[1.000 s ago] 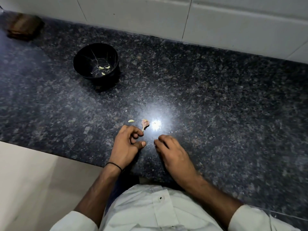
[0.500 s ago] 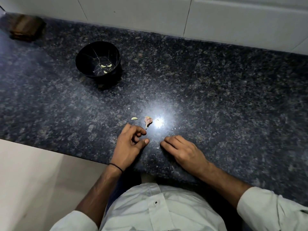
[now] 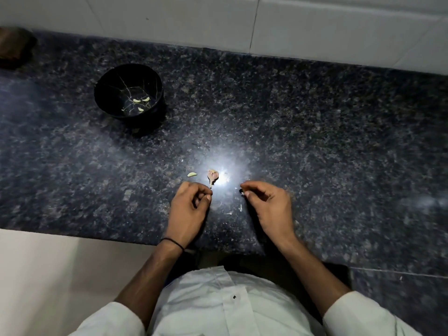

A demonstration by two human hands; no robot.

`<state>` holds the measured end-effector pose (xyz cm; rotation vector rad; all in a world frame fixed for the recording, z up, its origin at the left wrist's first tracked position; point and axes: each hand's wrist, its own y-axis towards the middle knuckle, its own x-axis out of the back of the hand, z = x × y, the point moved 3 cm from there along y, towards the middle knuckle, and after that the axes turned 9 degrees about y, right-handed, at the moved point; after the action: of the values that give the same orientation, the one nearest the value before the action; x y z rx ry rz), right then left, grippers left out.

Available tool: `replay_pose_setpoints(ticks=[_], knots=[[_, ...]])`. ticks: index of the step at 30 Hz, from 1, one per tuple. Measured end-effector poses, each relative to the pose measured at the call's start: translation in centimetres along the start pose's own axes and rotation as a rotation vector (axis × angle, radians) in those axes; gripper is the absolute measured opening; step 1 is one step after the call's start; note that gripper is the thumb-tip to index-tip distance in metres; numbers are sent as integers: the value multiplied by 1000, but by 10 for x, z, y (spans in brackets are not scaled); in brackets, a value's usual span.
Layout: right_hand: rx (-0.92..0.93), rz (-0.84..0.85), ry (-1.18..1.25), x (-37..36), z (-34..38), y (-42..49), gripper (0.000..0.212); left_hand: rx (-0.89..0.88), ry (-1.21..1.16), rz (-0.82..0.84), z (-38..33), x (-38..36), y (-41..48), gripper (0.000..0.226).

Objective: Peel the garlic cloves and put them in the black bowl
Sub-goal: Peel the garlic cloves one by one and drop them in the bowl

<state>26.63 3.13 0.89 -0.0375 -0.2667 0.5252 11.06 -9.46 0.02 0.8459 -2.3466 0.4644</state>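
Centre frame, left hand (image 3: pixel 187 210) and right hand (image 3: pixel 270 208) curl their fingers (image 3: pixel 196 187), grip impossible to tell; garlic piece (image 3: pixel 212 176) and loose clove (image 3: pixel 192 174) lie just above on the tabletop (image 3: pixel 315 141), three peeled cloves (image 3: pixel 137 100) in the black bowl (image 3: pixel 116 78) upper left

Both forearms reach forward over the near edge of the worktop (image 3: pixel 339 141), bare below the white sleeves (image 3: pixel 116 318). The left hand (image 3: pixel 188 209) sits just past that edge, its fingers curled toward the palm and the thumb tip meeting the forefinger. Whether it holds anything is hidden. A thin black band (image 3: pixel 172 243) circles the left wrist. The right hand (image 3: pixel 269 207), near it but apart and motion-blurred, has loosely curled fingers, with thumb and forefinger tips close together.
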Motion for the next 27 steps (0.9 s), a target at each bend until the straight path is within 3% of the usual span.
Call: replay_pose_setpoints(ticks=[3, 6, 12, 22, 27], knots=[[223, -6, -259, -13, 7, -14, 21, -51, 20, 61, 2, 1, 10, 16], [357, 18, -588, -29, 8, -32, 34, -123, 34, 138, 6, 6, 17, 18], [360, -2, -756, -54, -7, -68, 38, -201, 4, 225, 16, 10, 21, 20], [276, -212, -657, -62, 6, -55, 24, -291, -47, 305, 19, 18, 24, 18], [101, -376, -227, -50, 14, -55, 32, -313, -55, 333, 21, 21, 26, 16]])
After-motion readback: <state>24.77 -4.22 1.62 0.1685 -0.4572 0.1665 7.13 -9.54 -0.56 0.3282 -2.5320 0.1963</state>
